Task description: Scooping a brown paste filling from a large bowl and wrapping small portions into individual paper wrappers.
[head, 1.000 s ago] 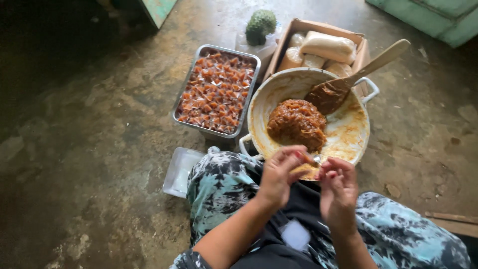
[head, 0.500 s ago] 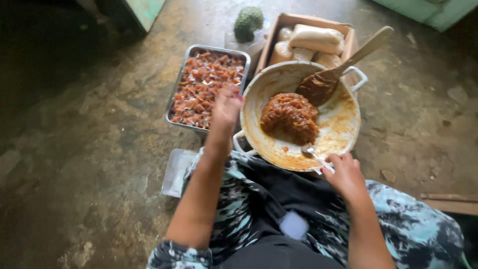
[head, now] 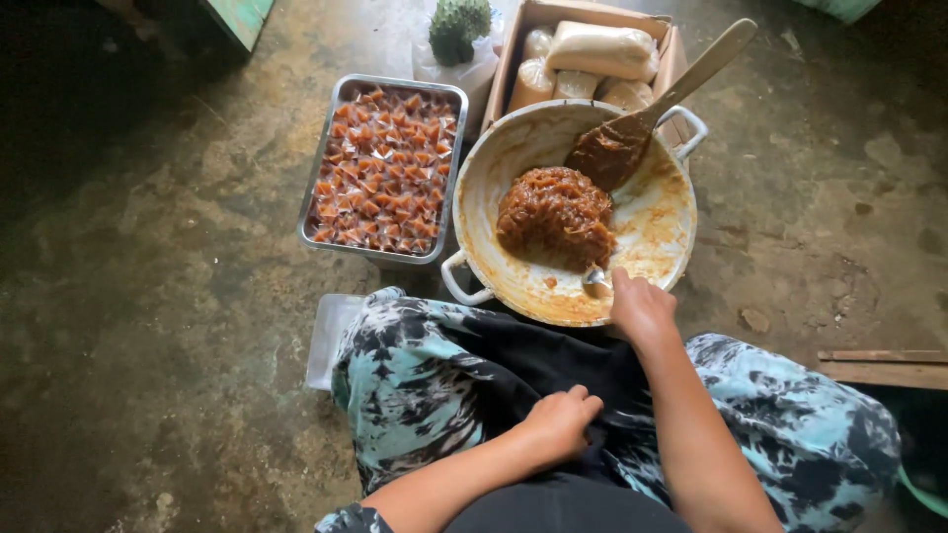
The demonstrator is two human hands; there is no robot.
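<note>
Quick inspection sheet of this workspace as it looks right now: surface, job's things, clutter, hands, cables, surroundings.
Surface: bare, stained concrete floor.
Job's things: round pan with handles, holding a brown sticky mound and a wooden spatula; small metal spoon at its near rim; rectangular metal tray full of small wrapped brown pieces.
Clutter: cardboard box of pale filled bags; bumpy green fruit; clear plastic container by the knee.
Hands: right hand at the spoon on the pan's rim; left hand resting on the lap, apparently empty.
Cables: nothing seen.
Surroundings: wooden plank at right; green painted edge top left.
</note>
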